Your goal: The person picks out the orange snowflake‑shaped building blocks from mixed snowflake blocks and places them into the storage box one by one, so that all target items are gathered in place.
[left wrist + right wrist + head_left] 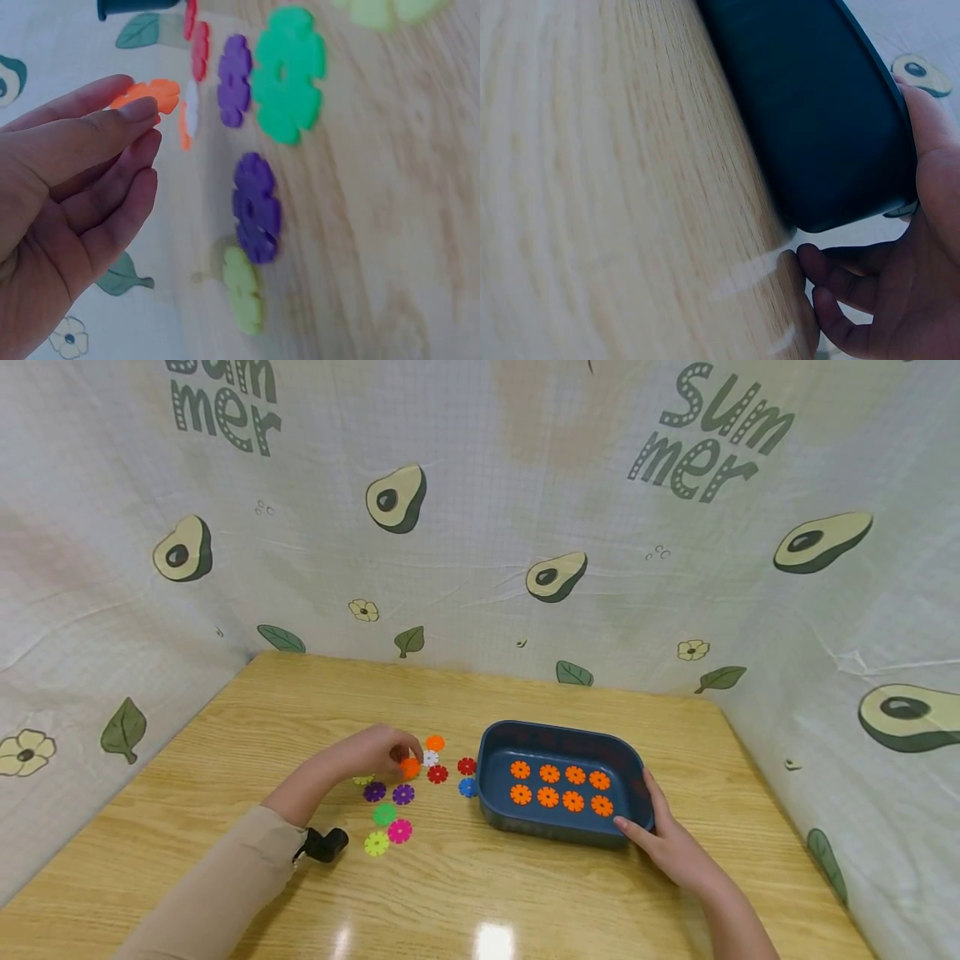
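Observation:
My left hand [386, 750] pinches an orange flower-shaped disc [161, 94] between thumb and forefinger, a little above the table. Around it lie loose notched discs: purple [403, 794], green [384, 814], pink [400, 831], yellow [377, 843], white [431, 758], red [437, 774] and another orange one [435, 742]. The right hand [663, 839] holds the right end of a dark blue plastic bin [555, 833], thumb over its rim. Inside the bin, several orange discs [548, 797] lie flat in two rows.
A blue disc [468, 787] and a second red disc [467, 766] lie close to the bin's left end. The wooden table [420, 910] meets a hanging cloth [480, 568] printed with avocados at the back and sides. A black device [326, 845] is strapped to the left wrist.

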`<action>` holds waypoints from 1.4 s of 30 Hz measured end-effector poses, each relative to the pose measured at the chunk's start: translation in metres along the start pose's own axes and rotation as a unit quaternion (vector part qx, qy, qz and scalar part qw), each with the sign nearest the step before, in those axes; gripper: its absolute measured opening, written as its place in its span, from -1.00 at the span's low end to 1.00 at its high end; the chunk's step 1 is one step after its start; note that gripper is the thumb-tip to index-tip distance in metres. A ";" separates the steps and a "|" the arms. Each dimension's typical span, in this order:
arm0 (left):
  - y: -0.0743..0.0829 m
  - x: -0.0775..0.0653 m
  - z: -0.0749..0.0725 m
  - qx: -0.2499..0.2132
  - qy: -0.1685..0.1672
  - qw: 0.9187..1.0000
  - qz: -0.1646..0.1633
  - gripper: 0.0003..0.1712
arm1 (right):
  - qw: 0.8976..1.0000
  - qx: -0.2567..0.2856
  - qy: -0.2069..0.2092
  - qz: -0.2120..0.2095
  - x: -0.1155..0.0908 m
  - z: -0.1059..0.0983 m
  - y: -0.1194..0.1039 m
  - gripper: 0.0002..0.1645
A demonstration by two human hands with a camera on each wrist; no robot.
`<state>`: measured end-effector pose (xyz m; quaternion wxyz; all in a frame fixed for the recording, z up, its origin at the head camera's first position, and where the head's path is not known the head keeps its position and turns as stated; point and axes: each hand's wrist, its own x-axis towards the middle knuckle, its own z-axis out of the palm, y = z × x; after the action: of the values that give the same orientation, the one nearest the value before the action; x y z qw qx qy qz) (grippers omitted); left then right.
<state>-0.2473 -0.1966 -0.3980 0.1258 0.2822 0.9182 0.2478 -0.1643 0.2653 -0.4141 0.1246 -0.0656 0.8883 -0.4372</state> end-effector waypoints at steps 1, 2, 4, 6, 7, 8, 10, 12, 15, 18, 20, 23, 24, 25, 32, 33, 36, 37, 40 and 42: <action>0.002 0.001 -0.001 0.001 0.003 1.000 0.009 -0.73 | 1.000 0.000 0.000 0.000 0.000 0.000 0.000 0.17; 0.005 0.001 -0.002 0.002 0.005 1.000 0.018 -0.73 | 1.000 0.000 0.000 0.000 0.000 0.000 0.001 0.17; 0.011 0.003 -0.003 0.007 0.010 0.999 0.031 -0.73 | 1.000 -0.002 -0.003 0.002 0.000 0.000 0.001 0.18; 0.018 0.004 -0.005 0.008 0.014 0.999 0.039 -0.72 | 1.000 -0.002 -0.004 0.004 0.000 0.000 0.002 0.18; 0.021 0.006 -0.005 0.007 0.017 0.999 0.047 -0.72 | 1.000 -0.002 -0.005 0.004 0.000 0.000 0.002 0.18; 0.024 0.007 -0.006 0.004 0.021 0.998 0.051 -0.72 | 1.000 -0.001 -0.005 0.005 0.000 0.000 0.002 0.18; 0.031 0.010 -0.006 -0.005 0.028 0.998 0.060 -0.72 | 1.000 -0.001 -0.005 0.006 0.000 0.000 0.002 0.18; 0.037 0.012 -0.007 -0.016 0.032 0.997 0.067 -0.72 | 1.000 0.000 -0.004 0.005 0.000 0.000 0.002 0.18; 0.046 0.016 -0.008 -0.019 0.037 0.996 0.077 -0.73 | 1.000 0.000 -0.004 0.006 -0.001 0.000 0.002 0.19; 0.055 0.021 -0.009 -0.019 0.039 0.995 0.086 -0.73 | 1.000 0.002 -0.002 0.006 -0.001 -0.001 0.002 0.18; 0.061 0.025 -0.009 -0.019 0.039 0.995 0.092 -0.74 | 1.000 0.002 -0.001 0.006 -0.001 -0.001 0.001 0.18; 0.069 0.032 -0.009 -0.010 0.037 0.994 0.100 -0.73 | 1.000 0.002 0.000 0.006 -0.001 -0.002 0.001 0.17; 0.072 0.035 -0.009 -0.006 0.035 0.994 0.103 -0.73 | 1.000 0.002 -0.001 0.005 -0.001 -0.002 0.001 0.17; 0.075 0.037 -0.009 -0.002 0.033 0.994 0.106 -0.73 | 1.000 0.001 0.000 0.004 -0.001 -0.002 0.001 0.17; 0.090 0.053 -0.010 0.007 0.018 0.991 0.135 -0.71 | 1.000 -0.005 0.000 0.003 0.000 -0.001 0.001 0.17; 0.091 0.056 -0.009 0.008 0.015 0.990 0.138 -0.71 | 1.000 -0.005 0.000 0.003 0.000 -0.001 0.001 0.17; 0.093 0.063 -0.008 0.010 0.004 0.990 0.142 -0.71 | 1.000 -0.004 -0.001 0.002 0.000 -0.001 0.000 0.17; 0.093 0.066 -0.007 0.009 0.000 0.990 0.141 -0.71 | 1.000 -0.004 -0.002 0.002 0.000 -0.001 0.000 0.17; 0.094 0.074 -0.005 0.019 -0.009 0.991 0.131 -0.71 | 1.000 -0.003 -0.001 0.002 0.000 0.000 0.001 0.16; 0.095 0.079 -0.004 0.036 -0.014 0.991 0.125 -0.71 | 1.000 -0.004 0.001 0.000 0.000 0.000 0.001 0.16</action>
<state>-0.2693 -0.0836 -0.3519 0.0970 0.4024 0.8822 0.2246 -0.1640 0.2662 -0.4146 0.1232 -0.0651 0.8902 -0.4337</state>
